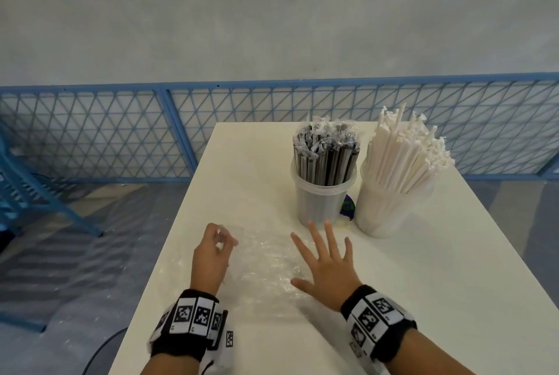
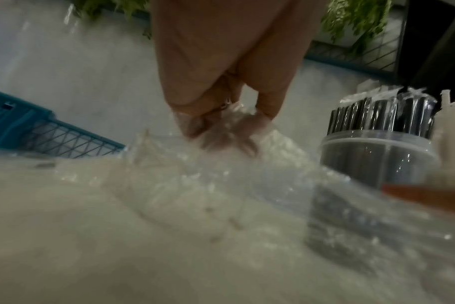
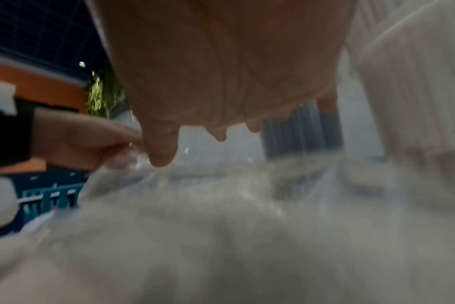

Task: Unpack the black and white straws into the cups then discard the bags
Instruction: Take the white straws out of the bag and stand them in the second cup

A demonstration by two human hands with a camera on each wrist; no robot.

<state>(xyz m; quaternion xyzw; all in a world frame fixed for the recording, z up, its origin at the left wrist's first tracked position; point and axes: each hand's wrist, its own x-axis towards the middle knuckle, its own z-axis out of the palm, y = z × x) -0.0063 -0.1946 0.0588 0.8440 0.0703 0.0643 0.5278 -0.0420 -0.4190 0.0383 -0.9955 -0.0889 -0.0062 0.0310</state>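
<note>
A crumpled clear plastic bag [image 1: 260,262] lies flat on the white table [image 1: 423,268] in front of me. My left hand [image 1: 216,246] pinches the bag's far left corner between thumb and fingers [image 2: 195,123]. My right hand [image 1: 328,262] is spread flat over the bag's right part, fingers straight. Behind it stand a clear cup of wrapped black straws [image 1: 325,163] and, to its right, a clear cup of white paper-wrapped straws [image 1: 402,169]. The black straws' cup [image 2: 379,156] also shows in the left wrist view.
A small dark purple and green object [image 1: 348,206] sits between the two cups. A blue wire-mesh fence [image 1: 121,126] runs behind the table. The table's left edge [image 1: 169,223] is next to my left hand; grey floor lies below.
</note>
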